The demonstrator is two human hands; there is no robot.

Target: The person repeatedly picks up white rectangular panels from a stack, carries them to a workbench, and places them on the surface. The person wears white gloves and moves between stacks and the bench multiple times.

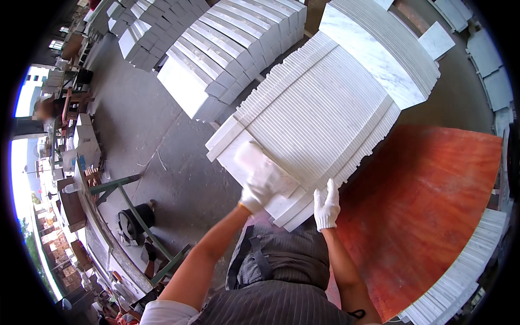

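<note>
one white slab (280, 207) is at centre; the left hand (260, 192) blurs over it, grip impossible to tell. the right hand (327, 208), fingers parted, is beside the slab row (325, 92). one red board (428, 200) is lower right, two block stacks (233, 43) upper left.

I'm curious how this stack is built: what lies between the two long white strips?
The head view shows a ridged row of thin white pieces between the left strip and right strip, plus a smooth pale slab under the left hand.
</note>
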